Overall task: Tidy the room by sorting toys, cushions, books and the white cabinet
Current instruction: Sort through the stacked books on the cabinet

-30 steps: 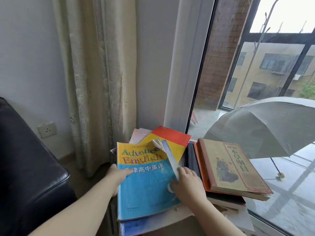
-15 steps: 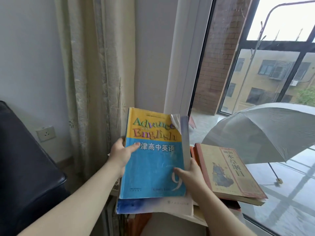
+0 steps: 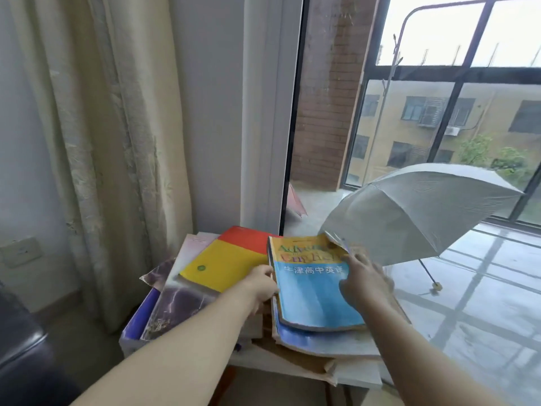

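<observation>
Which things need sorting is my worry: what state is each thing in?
Blue book: closed, flat on the right pile, cover corner curled.
Yellow book: closed, topping the left pile.
Left hand: holds the blue book's left edge.
Right hand: on the blue book's right side, grip blurred.
Umbrella: open, resting on the floor.

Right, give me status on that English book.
Left grip holds the English book by its spine edge. Right grip open on the cover. Book lies atop the right stack, corner curled. Open umbrella just beyond it.
</observation>
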{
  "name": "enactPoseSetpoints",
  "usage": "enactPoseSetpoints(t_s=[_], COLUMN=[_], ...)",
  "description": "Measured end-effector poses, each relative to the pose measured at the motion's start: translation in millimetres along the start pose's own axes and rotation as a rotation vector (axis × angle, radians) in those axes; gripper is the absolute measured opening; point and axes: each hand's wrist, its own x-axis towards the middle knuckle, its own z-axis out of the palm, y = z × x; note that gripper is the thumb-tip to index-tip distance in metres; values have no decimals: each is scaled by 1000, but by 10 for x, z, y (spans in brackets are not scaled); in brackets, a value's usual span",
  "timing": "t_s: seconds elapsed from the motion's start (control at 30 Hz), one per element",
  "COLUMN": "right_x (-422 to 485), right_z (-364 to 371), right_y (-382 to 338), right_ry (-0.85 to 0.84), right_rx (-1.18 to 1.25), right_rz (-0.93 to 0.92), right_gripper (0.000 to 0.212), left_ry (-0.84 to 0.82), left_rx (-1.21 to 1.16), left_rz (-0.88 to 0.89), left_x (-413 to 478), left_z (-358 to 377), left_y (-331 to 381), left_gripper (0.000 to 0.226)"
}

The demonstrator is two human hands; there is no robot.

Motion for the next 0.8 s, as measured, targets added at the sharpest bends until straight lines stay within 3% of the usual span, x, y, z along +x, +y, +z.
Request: enactPoseSetpoints(t_s=[0.17, 0.27, 0.3, 0.43, 0.5, 0.63, 0.73, 0.8], right_x=[-52, -53, -35, 24, 34, 29, 16, 7], right_z=[334, 482, 508, 539, 550, 563, 550, 537], right_y=[-200, -215, -229, -241, -238, -219, -214, -210], right_ry=[-355, -252, -213, -138, -130, -131, -148, -150], right_rx=[-59, -173, -167, -105, -93, -64, -44, -26], right_rz=[-231, -307, -311, -317, -319, -307, -296, -295], right_gripper=[51, 46, 44, 42, 41, 44, 46, 46], left_ry=[101, 353, 367, 119, 155, 283, 317, 339], left_rx=[248, 641, 762, 1011, 1048, 1228, 1369, 1380], left_rz=[68, 96, 99, -95, -135, -139, 35, 147], left_x=[80, 189, 228, 273, 342, 435, 429, 385], left_z=[93, -117, -196, -313, -291, -160, -56, -73], left_y=[-185, -315, -381, -591, -664, -593, -521, -515], left_gripper=[44, 32, 32, 82, 89, 71, 42, 39])
